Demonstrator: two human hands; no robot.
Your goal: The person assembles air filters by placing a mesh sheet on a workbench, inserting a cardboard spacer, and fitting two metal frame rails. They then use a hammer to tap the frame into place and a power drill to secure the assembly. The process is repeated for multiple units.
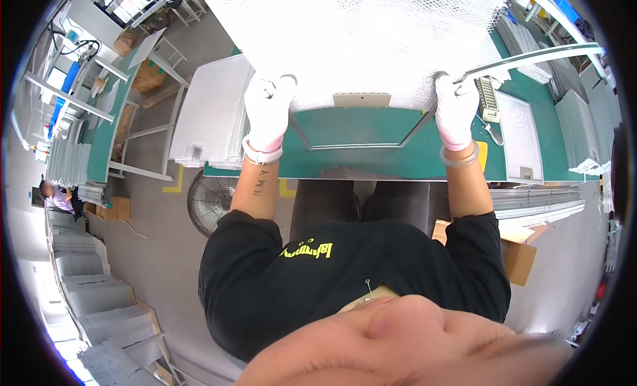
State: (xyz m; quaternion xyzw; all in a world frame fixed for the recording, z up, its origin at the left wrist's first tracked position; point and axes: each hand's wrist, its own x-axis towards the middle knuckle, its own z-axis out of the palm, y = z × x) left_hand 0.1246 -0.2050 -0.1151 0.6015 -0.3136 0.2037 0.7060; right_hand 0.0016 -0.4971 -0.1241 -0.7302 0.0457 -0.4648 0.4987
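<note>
A large white sheet or bag with a bubble-like texture [371, 47] is raised in front of me over the green table [318, 165]. Its near edge bears a small grey-beige label [361, 100]. My left hand [269, 110], in a white glove, is closed on the left near corner. At the right near corner my gloved right hand [458, 110] grips the same piece. Between my hands, a thin metal frame [355, 146] shows below the edge; its far part is hidden behind the white material. Fingertips of both hands are partly covered.
A stack of white sheets [212, 107] lies on the left. At right are a beige ridged object [488, 100], a white-handled tool [492, 129], a yellow item [482, 157] and a flat white mesh-like piece [521, 134]. A floor fan [209, 200] stands below left. Another person [61, 197] is far left.
</note>
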